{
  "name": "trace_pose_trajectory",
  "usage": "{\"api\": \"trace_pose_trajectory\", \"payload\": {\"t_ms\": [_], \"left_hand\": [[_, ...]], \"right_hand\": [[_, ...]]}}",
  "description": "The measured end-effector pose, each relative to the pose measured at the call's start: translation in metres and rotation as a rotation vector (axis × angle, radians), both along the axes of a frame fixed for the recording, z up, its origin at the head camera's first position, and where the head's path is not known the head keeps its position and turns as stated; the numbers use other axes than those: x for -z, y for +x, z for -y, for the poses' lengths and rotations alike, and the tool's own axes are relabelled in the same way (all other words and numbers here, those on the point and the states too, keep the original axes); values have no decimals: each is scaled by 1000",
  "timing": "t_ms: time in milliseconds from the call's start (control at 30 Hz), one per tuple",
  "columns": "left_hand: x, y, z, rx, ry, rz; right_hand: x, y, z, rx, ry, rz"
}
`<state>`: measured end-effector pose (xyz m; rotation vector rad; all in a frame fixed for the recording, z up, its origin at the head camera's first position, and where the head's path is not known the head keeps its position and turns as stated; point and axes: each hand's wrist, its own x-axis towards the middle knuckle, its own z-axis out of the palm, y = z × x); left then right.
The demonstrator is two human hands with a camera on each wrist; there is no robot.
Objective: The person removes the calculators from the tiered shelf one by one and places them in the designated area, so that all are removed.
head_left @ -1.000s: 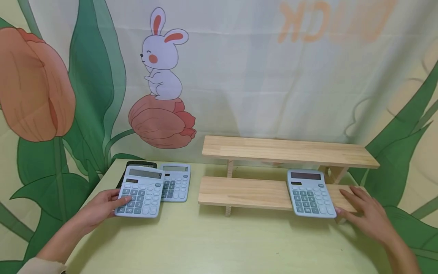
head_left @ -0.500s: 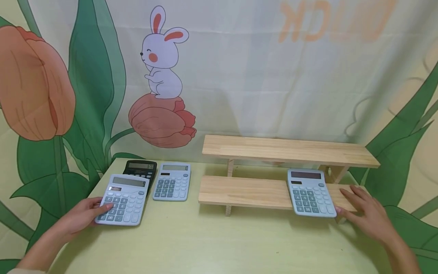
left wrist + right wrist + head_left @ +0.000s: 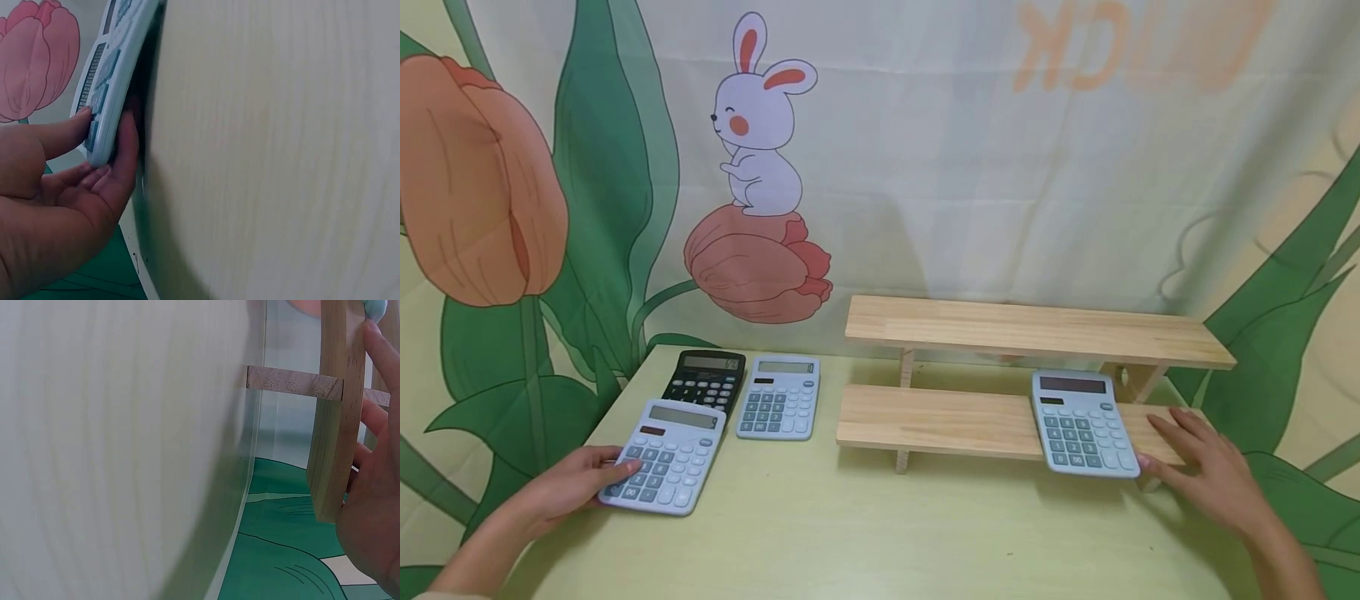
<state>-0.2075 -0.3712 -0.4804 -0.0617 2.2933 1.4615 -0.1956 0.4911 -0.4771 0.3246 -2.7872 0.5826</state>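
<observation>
My left hand [image 3: 568,486] pinches the lower left edge of a light blue calculator [image 3: 662,457], thumb on the keys and fingers beneath. In the left wrist view that calculator [image 3: 119,81] is tilted and held just off the table. Behind it lie a black calculator [image 3: 700,383], partly covered, and another light blue calculator [image 3: 778,398]. A third light blue calculator [image 3: 1082,425] leans on the lower shelf of a wooden rack [image 3: 940,417]. My right hand [image 3: 1206,475] rests on that shelf's right end, fingers spread, its thumb touching the calculator's lower right corner.
The rack's upper shelf [image 3: 1037,329] stands behind and above the lower one, near the back edge of the pale table [image 3: 880,533]. A printed curtain [image 3: 962,167] with a rabbit and tulips hangs behind the table.
My left hand has moved left and toward me with its calculator, uncovering more of the black calculator and the light blue one beside it. My right hand has stayed in place.
</observation>
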Motion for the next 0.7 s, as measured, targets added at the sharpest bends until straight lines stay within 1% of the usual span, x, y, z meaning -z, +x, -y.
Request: {"api": "trace_pose_trajectory", "payload": {"t_ms": [33,133,200,267,400,500,700], "left_hand": [[0,0,0,2,-12,-7],[1,-1,0,-34,-48,-17],[1,-1,0,-49,-88,-34],[2,-2,0,-51,-147,-59],[2,-2,2,-52,-306,-109],[0,-2,2,-52,-385,-133],[-2,1,1,-59,-419,-161]], "right_hand": [[0,0,0,-2,-2,0],[-1,0,0,-6,-2,-8],[-2,0,0,-7,-2,-12],[-2,0,0,-7,0,-16],[-3,0,1,-6,1,-10],[-3,0,1,-5,2,-7],[-3,0,0,-4,-1,-4]]}}
